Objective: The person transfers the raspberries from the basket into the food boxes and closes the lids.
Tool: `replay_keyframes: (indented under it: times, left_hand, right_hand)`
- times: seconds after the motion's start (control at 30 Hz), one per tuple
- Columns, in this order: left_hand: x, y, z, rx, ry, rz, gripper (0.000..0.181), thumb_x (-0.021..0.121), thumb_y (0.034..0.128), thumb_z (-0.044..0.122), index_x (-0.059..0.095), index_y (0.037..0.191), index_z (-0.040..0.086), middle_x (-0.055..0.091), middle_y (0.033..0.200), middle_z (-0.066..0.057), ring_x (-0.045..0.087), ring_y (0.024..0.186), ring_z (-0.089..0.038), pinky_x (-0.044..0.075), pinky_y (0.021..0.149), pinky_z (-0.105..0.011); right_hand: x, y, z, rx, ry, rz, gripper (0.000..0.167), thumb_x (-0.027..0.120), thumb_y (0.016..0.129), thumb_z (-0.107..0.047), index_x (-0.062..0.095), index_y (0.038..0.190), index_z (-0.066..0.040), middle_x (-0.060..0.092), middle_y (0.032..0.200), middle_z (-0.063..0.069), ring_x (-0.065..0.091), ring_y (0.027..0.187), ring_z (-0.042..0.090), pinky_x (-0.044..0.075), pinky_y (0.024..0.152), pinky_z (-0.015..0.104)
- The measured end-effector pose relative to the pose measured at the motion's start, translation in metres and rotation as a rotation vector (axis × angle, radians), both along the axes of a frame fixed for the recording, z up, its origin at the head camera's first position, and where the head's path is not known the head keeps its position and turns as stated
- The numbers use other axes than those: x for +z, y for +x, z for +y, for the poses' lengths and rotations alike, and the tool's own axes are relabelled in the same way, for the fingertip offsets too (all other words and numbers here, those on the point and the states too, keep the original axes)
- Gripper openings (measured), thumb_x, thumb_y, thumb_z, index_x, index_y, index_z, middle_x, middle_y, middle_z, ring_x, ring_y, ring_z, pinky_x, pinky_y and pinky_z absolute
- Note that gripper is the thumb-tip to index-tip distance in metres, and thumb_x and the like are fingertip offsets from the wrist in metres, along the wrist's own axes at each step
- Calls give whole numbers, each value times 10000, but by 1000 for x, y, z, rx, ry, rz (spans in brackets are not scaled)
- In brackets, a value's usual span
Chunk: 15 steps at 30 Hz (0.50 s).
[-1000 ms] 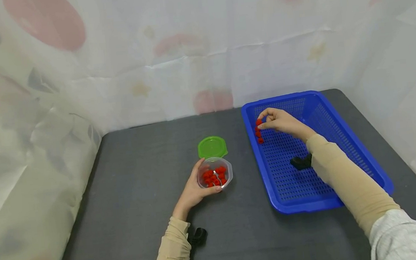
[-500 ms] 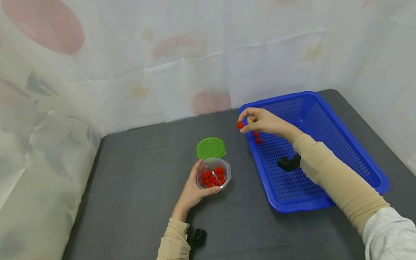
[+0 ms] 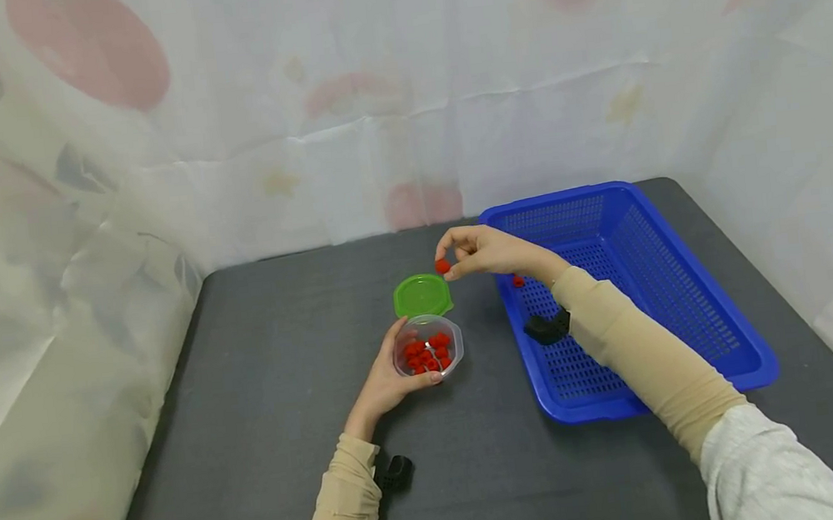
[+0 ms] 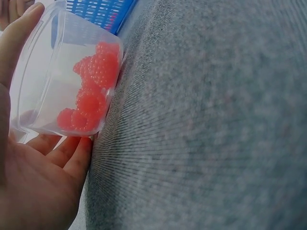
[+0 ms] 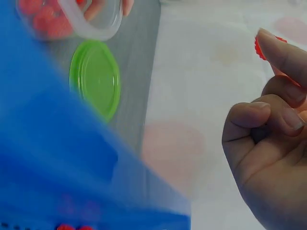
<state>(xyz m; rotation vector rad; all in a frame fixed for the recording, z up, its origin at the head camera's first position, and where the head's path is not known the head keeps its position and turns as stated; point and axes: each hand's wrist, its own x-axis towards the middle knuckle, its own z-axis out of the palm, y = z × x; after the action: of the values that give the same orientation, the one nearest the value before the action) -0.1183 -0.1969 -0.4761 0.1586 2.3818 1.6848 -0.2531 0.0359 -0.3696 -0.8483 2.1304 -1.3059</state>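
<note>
My left hand grips a clear plastic container around its side, thumb on the near side. Several red raspberries lie inside it, seen through the wall in the left wrist view. Above and behind the container, my right hand pinches one raspberry between thumb and index finger; in the right wrist view the thumb hides most of that berry. A green lid lies on the table just behind the container, below the right hand.
A blue perforated basket stands on the right of the dark grey table, partly under the right forearm. Raspberries show near its left wall. A patterned white sheet hangs behind the table and along its sides.
My right hand has lifted a raspberry out of the blue basket and carried it left, to above the green lid. My left hand and the container have stayed in place.
</note>
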Motion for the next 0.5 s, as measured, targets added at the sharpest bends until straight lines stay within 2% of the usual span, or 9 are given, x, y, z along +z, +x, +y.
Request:
replay_keyframes:
  times: [0.17,0.3,0.5]
  left_hand:
    - [2,0,0,3,-12,-3,1001,790,735,178,139,1496,140,354,1465,-144,367,1346,-299,292,1108,-484]
    - [-2,-2,-2,5,-3,3,1007,790,733,178,135,1496,140,355,1467,-144,376,1339,-304,306,1095,-495]
    - [-26,-9,-7,34,1,22,1021,815,707,206,159,1487,237,381,1455,-77,396,1329,-259,315,1090,-488]
  right_hand:
    - [-4,2,-19,113,19,-17,289,657,861,-145,573,1133,-97,402,597,-1,287,470,108,325,516,260]
    - [-10,1,-32,179,52,-22,285,658,853,-122,577,1122,-78,408,589,0,302,475,100,328,525,263]
    - [-20,-1,-48,252,117,-33,250,651,839,-68,581,1079,-77,404,568,15,328,491,112,351,541,249]
